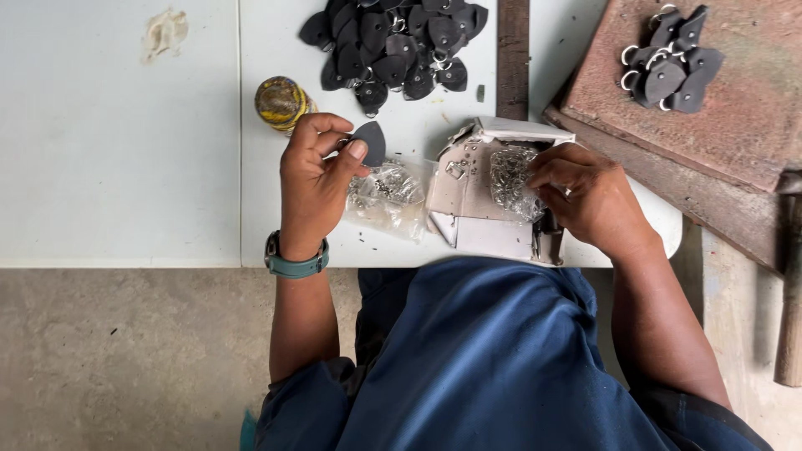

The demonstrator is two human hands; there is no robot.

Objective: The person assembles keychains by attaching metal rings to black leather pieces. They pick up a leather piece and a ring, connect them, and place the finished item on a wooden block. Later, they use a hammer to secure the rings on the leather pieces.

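A small dark leather piece (371, 142), teardrop in shape, is pinched between the thumb and fingers of the left hand (316, 179), raised just above the white table (117, 150). A teal watch band (296, 266) is worn on that wrist. Just beside the hand, on the table, a clear plastic bag of metal rings (389, 194) is lying, and behind the hand a round yellowish container (281, 102) is standing.

The right hand (589, 196) is curled over an opened white cardboard box (484, 196) — its fingertips are closed on a second clear bag of metal fittings (511, 179) resting in the box; whether a single fitting is gripped cannot be told.

At the far edge of the table a heap of dark leather tags with rings (393, 46) is spread. To the right, on a rusty red slab (752, 117), a smaller cluster of 5 or so ringed tags (672, 63) is laid, well apart from both hands — a wooden handle (789, 292) is seen at the frame's right edge
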